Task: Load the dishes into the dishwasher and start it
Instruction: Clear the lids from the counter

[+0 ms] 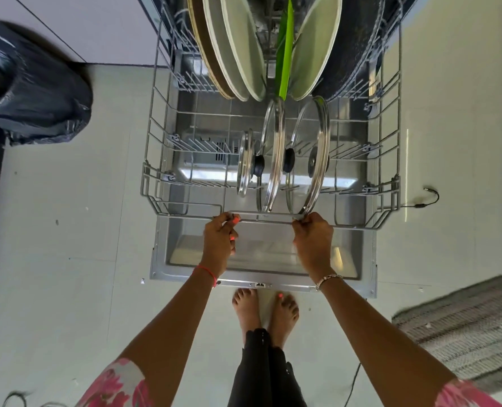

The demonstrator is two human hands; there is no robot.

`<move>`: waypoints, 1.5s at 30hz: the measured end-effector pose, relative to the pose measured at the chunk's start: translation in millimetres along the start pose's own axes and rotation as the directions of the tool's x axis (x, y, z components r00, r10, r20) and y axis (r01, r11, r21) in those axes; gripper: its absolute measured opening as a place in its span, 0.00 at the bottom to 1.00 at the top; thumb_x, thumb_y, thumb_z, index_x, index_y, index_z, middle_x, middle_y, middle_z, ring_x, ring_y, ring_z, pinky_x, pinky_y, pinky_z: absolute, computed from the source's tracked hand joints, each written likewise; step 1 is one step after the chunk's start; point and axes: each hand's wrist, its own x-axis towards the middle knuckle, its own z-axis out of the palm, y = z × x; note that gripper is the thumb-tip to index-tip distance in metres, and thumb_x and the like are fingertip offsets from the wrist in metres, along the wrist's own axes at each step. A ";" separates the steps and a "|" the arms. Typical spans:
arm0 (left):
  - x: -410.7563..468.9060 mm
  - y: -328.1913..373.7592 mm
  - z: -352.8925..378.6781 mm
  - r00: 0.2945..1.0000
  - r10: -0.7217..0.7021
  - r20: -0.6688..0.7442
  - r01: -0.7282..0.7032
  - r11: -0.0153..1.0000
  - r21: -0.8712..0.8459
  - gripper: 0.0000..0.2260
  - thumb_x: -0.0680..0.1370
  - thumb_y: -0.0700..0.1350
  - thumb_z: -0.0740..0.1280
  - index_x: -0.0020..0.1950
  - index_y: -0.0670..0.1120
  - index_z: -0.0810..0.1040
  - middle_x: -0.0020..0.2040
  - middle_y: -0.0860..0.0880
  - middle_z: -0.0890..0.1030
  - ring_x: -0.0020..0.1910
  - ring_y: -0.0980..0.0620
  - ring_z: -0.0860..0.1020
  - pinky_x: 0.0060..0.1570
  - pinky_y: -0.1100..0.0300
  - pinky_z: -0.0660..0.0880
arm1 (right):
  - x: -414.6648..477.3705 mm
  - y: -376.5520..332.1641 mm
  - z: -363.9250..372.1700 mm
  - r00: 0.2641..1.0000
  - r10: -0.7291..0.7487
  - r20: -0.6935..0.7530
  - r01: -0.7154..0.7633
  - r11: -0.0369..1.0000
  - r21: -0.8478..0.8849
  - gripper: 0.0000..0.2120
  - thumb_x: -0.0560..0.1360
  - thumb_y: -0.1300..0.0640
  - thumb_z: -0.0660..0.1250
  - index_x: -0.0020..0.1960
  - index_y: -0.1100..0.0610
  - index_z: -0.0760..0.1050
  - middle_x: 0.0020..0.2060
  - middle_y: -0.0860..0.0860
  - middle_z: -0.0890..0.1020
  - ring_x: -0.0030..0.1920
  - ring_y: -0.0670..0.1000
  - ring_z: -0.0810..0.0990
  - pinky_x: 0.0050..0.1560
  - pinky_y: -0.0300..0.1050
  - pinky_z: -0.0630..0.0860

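Pink floral sleeves (pixel 117 383) frame two bare forearms reaching to the grey wire dishwasher rack (pixel 395 189), which sits pulled out over the open steel door (pixel 261 259). The left grip (pixel 220 237) and right grip (pixel 314 235) each curl round the rack's front bar (pixel 264 221), set apart along it, fingers wrapped close. Just beyond the bar three steel-rimmed glass lids (pixel 273 154) stand on edge. Farther back lean pale green plates (pixel 238 45), a thin green board (pixel 285 54) and a dark pan (pixel 358 39). On the floor, a black bin bag (pixel 29 83) lies to the left and a grey ribbed rug (pixel 464 327) to the right.
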 end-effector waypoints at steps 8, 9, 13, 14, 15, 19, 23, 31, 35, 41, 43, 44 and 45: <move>58.2 63.6 27.6 0.996 0.080 -0.025 -0.078 0.994 0.081 0.06 0.77 0.37 0.64 0.42 0.45 0.78 0.20 0.56 0.69 0.18 0.61 0.64 0.18 0.71 0.58 | 88.3 -32.2 12.8 0.998 0.052 0.019 -0.053 0.999 0.009 0.11 0.74 0.63 0.64 0.34 0.61 0.69 0.31 0.63 0.77 0.34 0.63 0.77 0.34 0.56 0.77; 68.1 74.1 32.0 0.995 0.093 -0.020 -0.091 0.992 0.082 0.06 0.77 0.37 0.64 0.43 0.44 0.78 0.19 0.56 0.69 0.18 0.61 0.64 0.18 0.72 0.58 | 102.2 -38.7 13.1 0.999 0.037 0.022 -0.037 0.999 0.004 0.11 0.75 0.63 0.65 0.34 0.62 0.70 0.30 0.63 0.77 0.33 0.62 0.77 0.33 0.55 0.77; 109.6 113.2 51.0 0.994 0.107 -0.027 -0.106 0.993 0.053 0.08 0.77 0.35 0.62 0.40 0.44 0.77 0.19 0.56 0.71 0.17 0.62 0.65 0.17 0.72 0.58 | 151.7 -68.5 14.6 0.999 -0.025 0.026 0.025 0.999 0.024 0.10 0.75 0.64 0.65 0.37 0.67 0.73 0.28 0.61 0.78 0.21 0.47 0.75 0.22 0.34 0.72; 123.1 124.7 56.9 0.992 0.120 -0.026 -0.119 0.992 0.047 0.09 0.77 0.34 0.62 0.39 0.44 0.76 0.19 0.56 0.71 0.17 0.62 0.65 0.17 0.72 0.59 | 167.2 -76.2 16.4 0.999 -0.039 0.019 0.039 0.999 0.029 0.10 0.76 0.64 0.65 0.36 0.65 0.73 0.27 0.61 0.78 0.21 0.46 0.74 0.22 0.32 0.70; 134.5 134.5 62.6 0.991 0.133 -0.025 -0.131 0.990 0.055 0.10 0.77 0.34 0.63 0.38 0.44 0.76 0.19 0.56 0.71 0.17 0.62 0.65 0.17 0.72 0.60 | 180.5 -81.7 17.4 0.999 -0.050 0.008 0.050 0.998 0.032 0.10 0.76 0.64 0.65 0.36 0.63 0.72 0.27 0.61 0.78 0.22 0.46 0.74 0.22 0.33 0.70; 183.3 174.5 80.8 0.981 0.191 -0.017 -0.187 0.971 0.151 0.07 0.76 0.34 0.64 0.42 0.44 0.78 0.22 0.56 0.72 0.17 0.62 0.66 0.18 0.73 0.63 | 241.8 -101.7 29.5 0.996 -0.064 -0.069 0.066 0.998 0.015 0.10 0.74 0.64 0.67 0.35 0.65 0.74 0.27 0.60 0.78 0.26 0.59 0.76 0.27 0.52 0.76; 223.4 208.7 97.9 0.973 0.229 -0.016 -0.223 0.960 0.170 0.05 0.77 0.36 0.65 0.49 0.40 0.80 0.23 0.54 0.71 0.16 0.62 0.64 0.17 0.73 0.61 | 290.9 -128.2 35.4 0.995 -0.044 -0.088 0.049 0.997 0.058 0.09 0.73 0.64 0.67 0.37 0.68 0.74 0.28 0.63 0.78 0.28 0.62 0.76 0.30 0.56 0.75; 285.6 263.7 129.4 0.969 0.245 -0.026 -0.237 0.956 0.174 0.10 0.77 0.32 0.60 0.55 0.36 0.78 0.42 0.35 0.81 0.18 0.63 0.65 0.17 0.72 0.59 | 373.0 -161.5 41.6 0.984 -0.125 -0.128 0.132 0.990 0.048 0.14 0.73 0.67 0.66 0.30 0.61 0.70 0.26 0.59 0.75 0.26 0.56 0.74 0.29 0.51 0.73; 307.6 289.0 141.4 0.959 0.284 0.013 -0.282 0.949 0.143 0.09 0.79 0.35 0.61 0.56 0.34 0.77 0.31 0.37 0.79 0.15 0.62 0.63 0.16 0.72 0.58 | 402.7 -181.8 39.6 0.982 -0.137 -0.128 0.141 0.990 0.024 0.15 0.73 0.65 0.67 0.29 0.61 0.70 0.26 0.58 0.76 0.24 0.51 0.75 0.26 0.46 0.74; 324.7 301.7 141.4 0.965 0.253 0.066 -0.261 0.945 0.196 0.07 0.79 0.39 0.62 0.52 0.41 0.79 0.17 0.57 0.67 0.15 0.61 0.61 0.17 0.73 0.56 | 411.3 -197.2 43.8 0.979 -0.133 -0.155 0.147 0.986 0.084 0.11 0.72 0.68 0.67 0.31 0.64 0.72 0.27 0.54 0.75 0.20 0.40 0.73 0.18 0.28 0.65; 325.2 300.9 140.3 0.964 0.250 0.087 -0.263 0.942 0.208 0.06 0.79 0.40 0.62 0.51 0.43 0.79 0.15 0.57 0.65 0.15 0.60 0.61 0.17 0.73 0.56 | 410.1 -196.5 43.0 0.983 -0.125 -0.134 0.135 0.988 0.071 0.09 0.72 0.69 0.68 0.33 0.68 0.74 0.27 0.52 0.75 0.20 0.39 0.73 0.19 0.27 0.65; 325.4 300.9 139.5 0.964 0.252 0.087 -0.265 0.941 0.210 0.06 0.79 0.40 0.62 0.51 0.44 0.78 0.15 0.57 0.65 0.15 0.60 0.61 0.17 0.73 0.57 | 409.8 -196.7 42.9 0.985 -0.113 -0.131 0.123 0.989 0.077 0.09 0.72 0.68 0.68 0.34 0.70 0.74 0.28 0.53 0.75 0.20 0.39 0.73 0.19 0.27 0.65; 325.1 301.6 138.9 0.962 0.258 0.088 -0.271 0.939 0.211 0.06 0.78 0.40 0.62 0.50 0.45 0.78 0.15 0.57 0.65 0.15 0.61 0.61 0.17 0.73 0.57 | 409.3 -197.4 42.8 0.985 -0.107 -0.136 0.119 0.989 0.088 0.09 0.72 0.68 0.68 0.35 0.71 0.74 0.29 0.54 0.76 0.20 0.40 0.73 0.18 0.28 0.66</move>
